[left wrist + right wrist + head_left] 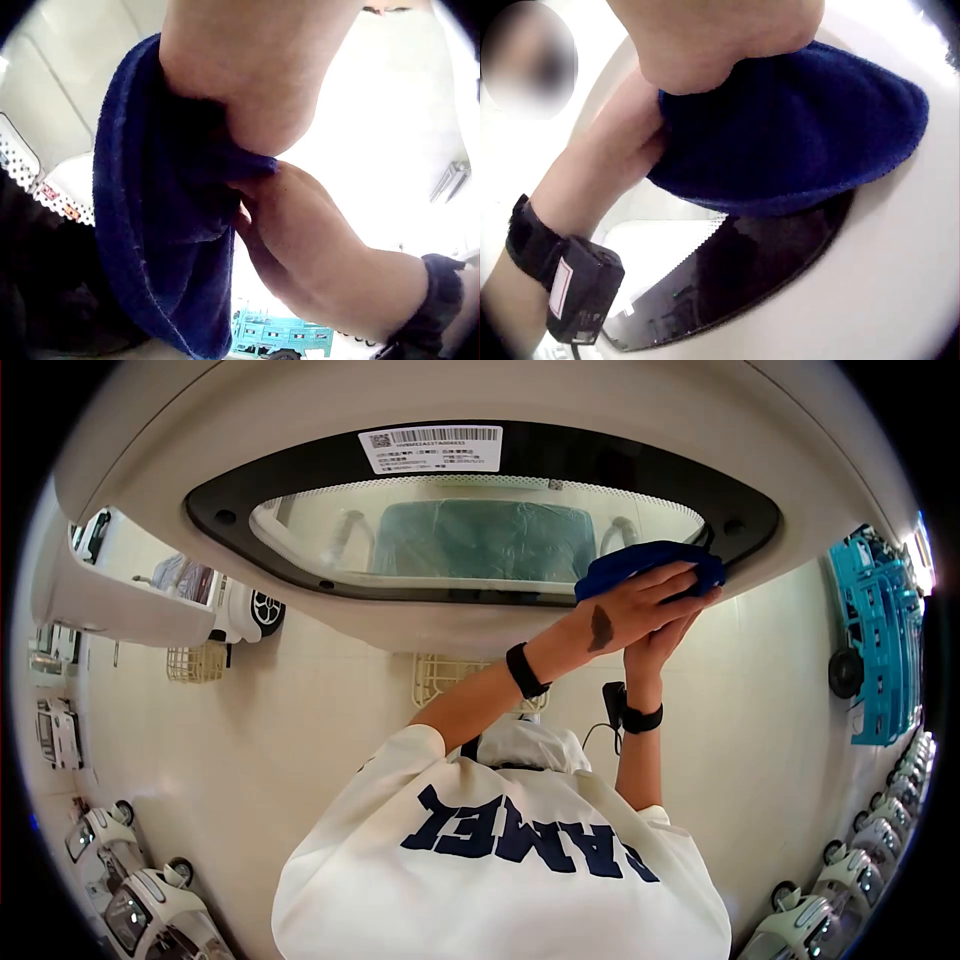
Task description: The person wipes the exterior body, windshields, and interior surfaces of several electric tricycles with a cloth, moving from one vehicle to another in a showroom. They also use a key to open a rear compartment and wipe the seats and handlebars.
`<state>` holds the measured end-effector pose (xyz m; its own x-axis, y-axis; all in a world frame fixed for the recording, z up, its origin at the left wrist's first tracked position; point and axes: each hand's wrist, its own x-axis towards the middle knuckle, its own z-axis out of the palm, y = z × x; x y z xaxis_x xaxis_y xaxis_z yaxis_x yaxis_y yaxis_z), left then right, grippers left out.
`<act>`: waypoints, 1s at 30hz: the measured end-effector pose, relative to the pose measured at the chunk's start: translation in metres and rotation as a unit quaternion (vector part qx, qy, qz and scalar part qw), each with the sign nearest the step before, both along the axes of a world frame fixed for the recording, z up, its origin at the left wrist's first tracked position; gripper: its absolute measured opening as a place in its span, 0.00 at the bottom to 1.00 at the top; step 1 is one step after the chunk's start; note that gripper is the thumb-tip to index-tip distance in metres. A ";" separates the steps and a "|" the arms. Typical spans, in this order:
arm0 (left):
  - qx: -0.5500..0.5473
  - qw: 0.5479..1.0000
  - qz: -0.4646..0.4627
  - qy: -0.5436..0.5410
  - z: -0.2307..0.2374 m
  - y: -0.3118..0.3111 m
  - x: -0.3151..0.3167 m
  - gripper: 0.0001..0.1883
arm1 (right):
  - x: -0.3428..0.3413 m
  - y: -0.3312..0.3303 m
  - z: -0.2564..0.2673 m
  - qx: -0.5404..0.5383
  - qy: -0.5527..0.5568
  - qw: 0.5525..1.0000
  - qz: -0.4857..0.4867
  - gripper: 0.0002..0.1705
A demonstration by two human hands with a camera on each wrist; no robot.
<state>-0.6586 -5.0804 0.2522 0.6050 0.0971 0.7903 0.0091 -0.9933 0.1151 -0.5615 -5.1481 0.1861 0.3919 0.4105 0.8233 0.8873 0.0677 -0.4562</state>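
1. White fabric of the person's shirt (500,900) lies nearest, dark letters across it.
2. Pointing upward, the right arm carries a black box (613,703) at the wrist, which could knock the other forearm if the two draw closer. The left arm slants in from the lower left.
3. The left hand (640,605) lies over the cloth (618,566), fingers stretched and slightly apart; the right hand (655,645) sits just below, partly covered, so I cannot tell whether it grips.
4. Bunched at the lower right corner of the black window border (300,470), the cloth could slip off the edge if pressure turns uneven.
5. Farther off, a turquoise truck (885,640) stands at the right.
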 end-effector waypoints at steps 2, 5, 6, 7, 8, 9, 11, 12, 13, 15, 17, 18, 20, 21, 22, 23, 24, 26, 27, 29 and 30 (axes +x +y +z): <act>0.014 1.000 0.023 -0.013 0.006 0.003 -0.003 0.27 | -0.006 0.002 0.014 0.012 -0.006 1.000 0.017 0.44; 0.022 0.998 0.054 -0.037 0.018 0.012 -0.025 0.26 | -0.027 0.018 0.039 0.037 -0.079 0.996 0.011 0.44; 0.022 0.997 0.060 -0.053 0.022 0.018 -0.035 0.26 | -0.037 0.025 0.045 0.047 -0.067 0.996 0.030 0.44; 0.022 0.996 0.064 -0.054 0.024 0.024 -0.046 0.26 | -0.046 0.033 0.049 0.048 -0.068 0.996 0.034 0.44; 0.030 0.993 0.087 -0.073 0.026 0.030 -0.058 0.26 | -0.055 0.042 0.052 0.071 -0.079 0.993 0.053 0.43; 0.038 0.989 0.108 -0.091 0.028 0.036 -0.071 0.25 | -0.065 0.051 0.056 0.094 -0.090 0.989 0.072 0.42; 0.073 0.980 0.156 -0.097 0.030 0.050 -0.103 0.26 | -0.091 0.071 0.055 0.115 -0.093 0.986 0.075 0.39; 0.087 0.975 0.185 -0.091 0.031 0.056 -0.123 0.27 | -0.103 0.080 0.053 0.120 -0.100 0.983 0.099 0.37; 0.082 0.972 0.205 -0.077 0.028 0.064 -0.144 0.29 | -0.117 0.087 0.053 0.125 -0.107 0.979 0.119 0.36; 0.093 0.950 0.281 -0.102 0.017 0.081 -0.182 0.29 | -0.153 0.099 0.060 0.078 -0.122 0.981 0.129 0.33; 0.085 0.936 0.287 -0.184 0.001 0.106 -0.217 0.26 | -0.191 0.109 0.072 0.019 -0.144 0.976 0.159 0.30; 0.076 0.937 0.283 -0.192 -0.017 0.120 -0.239 0.27 | -0.211 0.115 0.074 0.017 -0.154 0.973 0.174 0.28; 0.004 0.924 0.332 -0.192 -0.059 0.133 -0.277 0.32 | -0.239 0.124 0.075 0.009 -0.194 0.958 0.209 0.24; -0.136 0.911 0.310 -0.235 -0.089 0.130 -0.278 0.35 | -0.247 0.126 0.074 0.002 -0.220 0.948 0.228 0.23; -0.262 0.879 0.290 -0.274 -0.098 0.114 -0.272 0.39 | -0.252 0.126 0.068 -0.014 -0.222 0.942 0.250 0.23; -0.204 0.874 0.412 -0.159 -0.133 0.114 -0.275 0.41 | -0.254 0.125 0.061 -0.030 -0.223 0.935 0.274 0.22; -0.223 0.879 0.411 -0.090 -0.221 0.122 -0.294 0.42 | -0.252 0.120 0.058 -0.027 -0.227 0.934 0.273 0.22; -0.234 0.905 0.331 -0.130 -0.248 0.097 -0.286 0.42 | -0.242 0.113 0.033 -0.028 -0.232 0.936 0.264 0.22; -0.213 0.918 0.279 -0.185 -0.205 0.077 -0.258 0.41 | -0.234 0.108 0.019 -0.023 -0.239 0.934 0.265 0.22; -0.186 0.929 0.235 -0.216 -0.165 0.072 -0.221 0.40 | -0.204 0.095 0.011 -0.037 -0.230 0.938 0.258 0.22; -0.190 0.932 0.223 -0.212 -0.157 0.071 -0.214 0.40 | -0.190 0.087 0.017 -0.063 -0.228 0.936 0.262 0.22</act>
<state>-0.8726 -5.0090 0.0950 0.0785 0.5852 0.8071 0.2853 -0.7889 0.5443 -0.7514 -5.0614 0.2027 -0.2705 0.5533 0.7878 0.8521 0.5184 -0.0715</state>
